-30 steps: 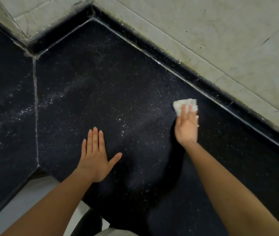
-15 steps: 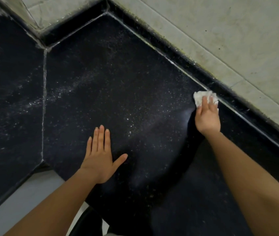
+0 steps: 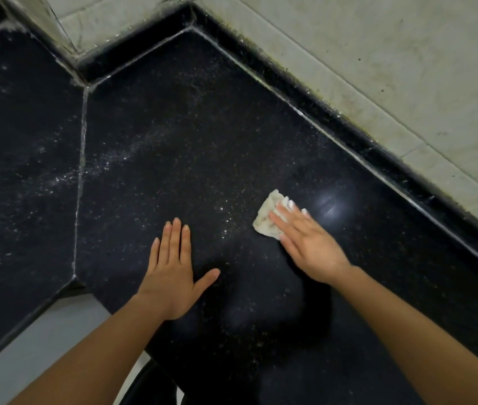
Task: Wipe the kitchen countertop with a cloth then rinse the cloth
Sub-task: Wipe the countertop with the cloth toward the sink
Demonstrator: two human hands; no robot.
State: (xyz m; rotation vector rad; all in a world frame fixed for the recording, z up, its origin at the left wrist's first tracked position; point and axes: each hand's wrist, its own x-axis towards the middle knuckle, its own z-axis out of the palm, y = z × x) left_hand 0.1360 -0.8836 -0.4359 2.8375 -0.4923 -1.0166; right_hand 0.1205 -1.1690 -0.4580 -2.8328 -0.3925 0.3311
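Observation:
The black speckled countertop (image 3: 173, 135) fills the view, with a dusty white streak across its left half. A small crumpled white cloth (image 3: 265, 219) lies on it right of centre. My right hand (image 3: 308, 244) presses flat on the cloth, fingers spread over its near right part, slightly blurred. Flat on the counter to the left of the cloth rests my left hand (image 3: 173, 267), fingers together, thumb out, holding nothing.
A black raised kerb (image 3: 348, 133) runs diagonally along the back under a pale tiled wall (image 3: 378, 68). A grouted seam (image 3: 81, 159) splits the counter at the left. The counter's front edge drops to a grey floor (image 3: 42, 340) at lower left.
My right hand has slid the cloth away from the back kerb, toward the counter's middle and closer to my left hand. The left hand has stayed flat in place.

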